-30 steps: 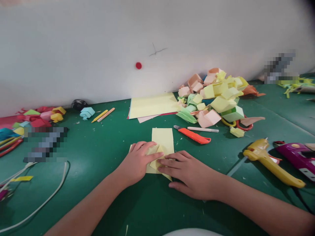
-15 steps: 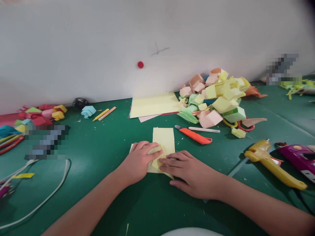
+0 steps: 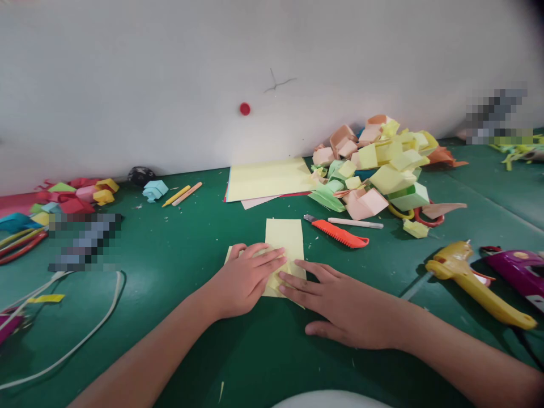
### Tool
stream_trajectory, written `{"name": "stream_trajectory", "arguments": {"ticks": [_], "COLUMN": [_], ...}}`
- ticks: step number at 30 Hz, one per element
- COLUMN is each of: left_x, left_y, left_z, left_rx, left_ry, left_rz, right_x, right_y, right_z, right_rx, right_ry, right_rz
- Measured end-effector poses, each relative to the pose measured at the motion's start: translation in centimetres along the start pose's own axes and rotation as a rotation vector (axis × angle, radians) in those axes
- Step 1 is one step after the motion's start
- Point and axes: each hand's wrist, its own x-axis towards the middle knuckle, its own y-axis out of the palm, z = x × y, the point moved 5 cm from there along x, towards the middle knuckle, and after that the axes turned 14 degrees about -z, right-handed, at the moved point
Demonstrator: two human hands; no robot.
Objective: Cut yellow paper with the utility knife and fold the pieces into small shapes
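Note:
Pale yellow paper (image 3: 284, 233) lies on the green tabletop in front of me, one strip running upright and another part showing at the left. My left hand (image 3: 247, 277) rests flat over its left side, fingers stretched out to the right. From the other side, my right hand (image 3: 335, 300) presses its fingertips on the lower right of the paper, fingers spread and thumb apart on the table. Both hands cover much of the paper's middle, so its folds there are partly hidden.
Beyond the paper lie an orange cutter knife (image 3: 340, 233), a white pen (image 3: 355, 223) and stacked yellow sheets (image 3: 272, 178). Folded paper pieces (image 3: 395, 170) pile up at the back right. A yellow glue gun (image 3: 467, 277) is at right; a white cable (image 3: 111, 309) loops at left.
My left fingers have slid slightly right and lie flatter across the paper. My right fingers have spread wider, and the thumb has moved right. The view has shifted slightly.

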Motion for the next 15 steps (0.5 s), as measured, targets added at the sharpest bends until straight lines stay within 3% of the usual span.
{"name": "stream_trajectory", "arguments": {"ticks": [15], "left_x": [-0.07], "left_y": [0.14], "left_z": [-0.24], "left_rx": [0.062], "left_ry": [0.072], "left_rz": [0.031], "right_x": [-0.15], "right_y": [0.18], "right_z": [0.05], "right_rx": [0.021], "right_ry": [0.039], "right_rz": [0.016]}}
